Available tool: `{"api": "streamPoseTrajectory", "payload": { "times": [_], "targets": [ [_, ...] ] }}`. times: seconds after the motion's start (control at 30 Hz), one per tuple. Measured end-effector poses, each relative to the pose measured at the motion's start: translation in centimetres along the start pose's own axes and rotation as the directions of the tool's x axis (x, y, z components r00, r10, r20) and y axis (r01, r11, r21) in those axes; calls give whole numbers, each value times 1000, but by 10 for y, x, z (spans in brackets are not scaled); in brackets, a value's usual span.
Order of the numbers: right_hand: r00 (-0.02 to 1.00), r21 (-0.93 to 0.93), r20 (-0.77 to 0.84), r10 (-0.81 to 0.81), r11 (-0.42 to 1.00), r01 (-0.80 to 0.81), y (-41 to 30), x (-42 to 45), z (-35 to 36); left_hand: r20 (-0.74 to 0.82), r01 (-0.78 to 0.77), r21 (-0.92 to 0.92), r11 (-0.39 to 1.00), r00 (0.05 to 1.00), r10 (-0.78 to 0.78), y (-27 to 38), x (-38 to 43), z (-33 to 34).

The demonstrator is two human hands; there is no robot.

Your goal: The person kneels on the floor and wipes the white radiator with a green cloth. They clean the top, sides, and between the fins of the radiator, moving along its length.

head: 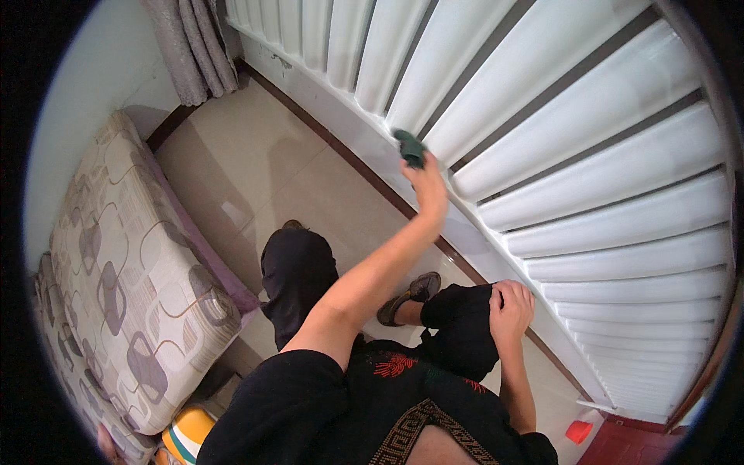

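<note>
My left hand (427, 183) reaches forward, closed around a crumpled dark green cloth (411, 149). The cloth is slightly blurred. It touches the foot of a white slatted panel (500, 116), where the slats meet a narrow white ledge (465, 193). Dark gaps show between the broad, rounded slats. My right hand (511, 308) lies on my right knee, over black trousers (465, 337); I see nothing in it.
To the left is a bed with a patterned mattress (133, 261). A yellow, white and green ball (189, 433) lies by its near corner. A grey curtain (200, 52) hangs at the far end. A red container (579, 432) sits at lower right beside a dark red surface (628, 444).
</note>
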State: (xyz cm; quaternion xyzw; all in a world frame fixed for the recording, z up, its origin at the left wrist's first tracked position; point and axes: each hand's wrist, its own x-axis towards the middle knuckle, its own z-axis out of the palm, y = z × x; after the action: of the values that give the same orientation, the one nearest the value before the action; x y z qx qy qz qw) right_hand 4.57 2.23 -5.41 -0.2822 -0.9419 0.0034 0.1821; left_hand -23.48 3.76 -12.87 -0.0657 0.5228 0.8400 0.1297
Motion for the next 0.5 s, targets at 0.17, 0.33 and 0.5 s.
{"api": "streamPoseTrajectory", "payload": {
  "times": [0.17, 0.33, 0.5],
  "targets": [
    [1000, 9, -16, -2, 1000, 2, 1, -6, -1, 278, 45, 130, 990, 957, -80, -22, -76, -16],
    [1000, 18, -18, 3, 1000, -3, -3, -9, -4, 404, 528, -17, 849, 780, -478, 51, -93, -49],
    [994, 172, -30, -106, 979, 110, -27, -8, 0, 737, 524, -187, 831, 634, -234, 134, -73, -73]
  ]
}}
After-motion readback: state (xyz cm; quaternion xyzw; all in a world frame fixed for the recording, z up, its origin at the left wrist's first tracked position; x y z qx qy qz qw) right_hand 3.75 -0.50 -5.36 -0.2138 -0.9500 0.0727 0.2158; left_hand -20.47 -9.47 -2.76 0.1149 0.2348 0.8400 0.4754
